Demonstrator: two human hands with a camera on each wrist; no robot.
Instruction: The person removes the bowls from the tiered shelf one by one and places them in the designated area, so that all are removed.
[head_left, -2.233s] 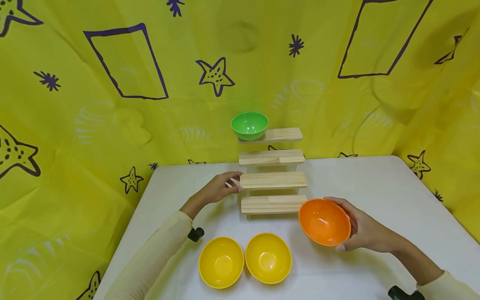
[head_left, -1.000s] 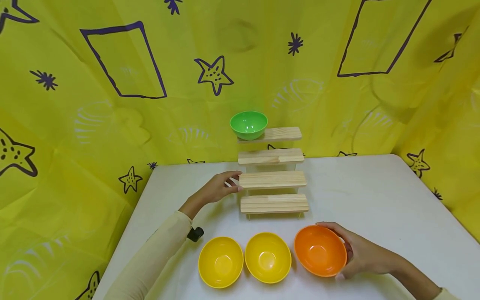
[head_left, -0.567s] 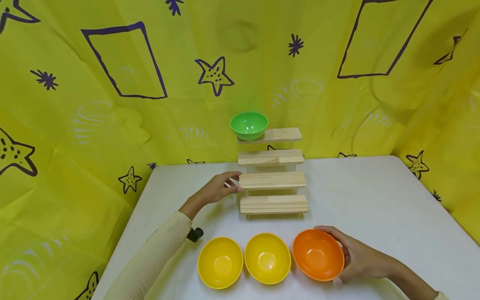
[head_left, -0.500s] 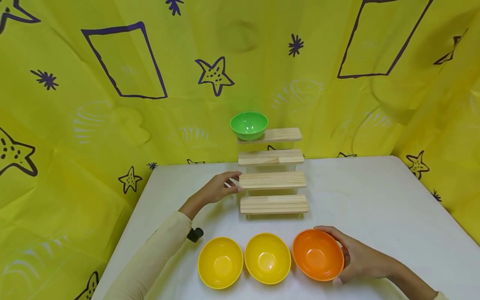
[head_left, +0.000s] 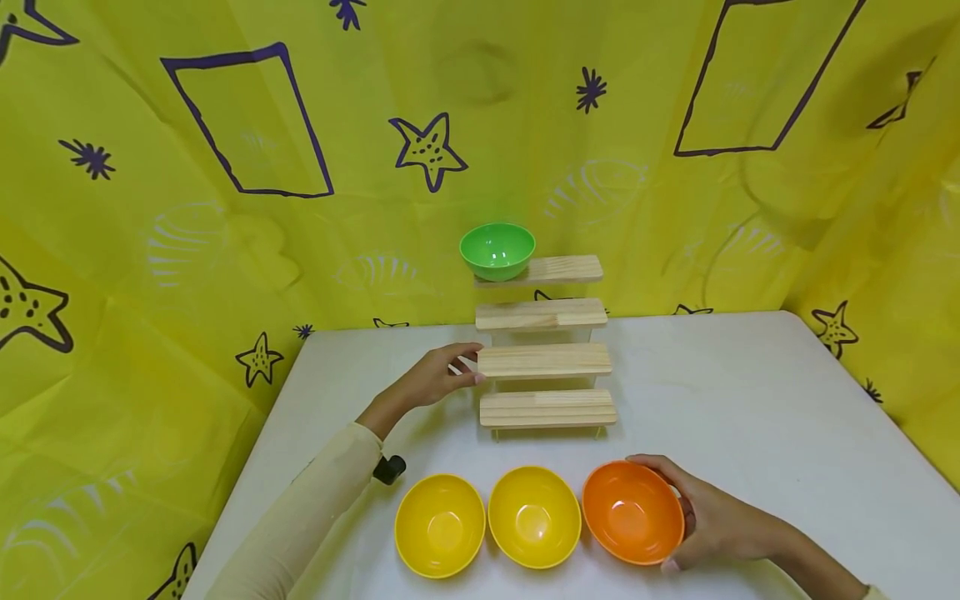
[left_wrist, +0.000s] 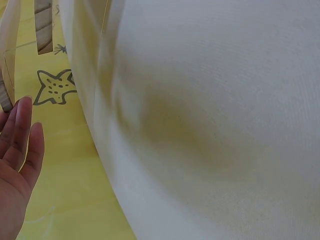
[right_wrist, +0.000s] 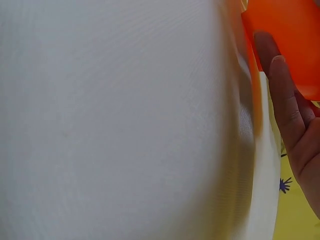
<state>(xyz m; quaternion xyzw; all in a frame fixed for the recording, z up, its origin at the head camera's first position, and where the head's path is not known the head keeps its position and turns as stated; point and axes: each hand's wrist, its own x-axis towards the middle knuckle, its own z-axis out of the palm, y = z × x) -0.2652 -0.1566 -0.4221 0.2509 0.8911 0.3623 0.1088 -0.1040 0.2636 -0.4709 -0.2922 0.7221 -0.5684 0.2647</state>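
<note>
My right hand (head_left: 716, 521) holds an orange bowl (head_left: 628, 510) by its right side, thumb at the near edge and fingers at the far edge. In the right wrist view, fingers (right_wrist: 282, 95) lie along the orange bowl's outer wall (right_wrist: 295, 45). Left of it are two yellow bowls (head_left: 534, 517), (head_left: 440, 525); the three form a row, with the orange rim close against the middle bowl. My left hand (head_left: 435, 377) grips the left end of a board on a four-step wooden stand (head_left: 545, 360). A green bowl (head_left: 497, 250) sits on the left of its top board.
The white table (head_left: 720, 392) lies under everything, with its rear edge against a yellow printed curtain (head_left: 360, 142) that also rises on both sides. A black strap piece (head_left: 389, 469) shows at my left wrist.
My right hand has brought the orange bowl down and nearer, from beside the lowest step to the right end of the bowl row, then slightly left. My left hand stays at the stand.
</note>
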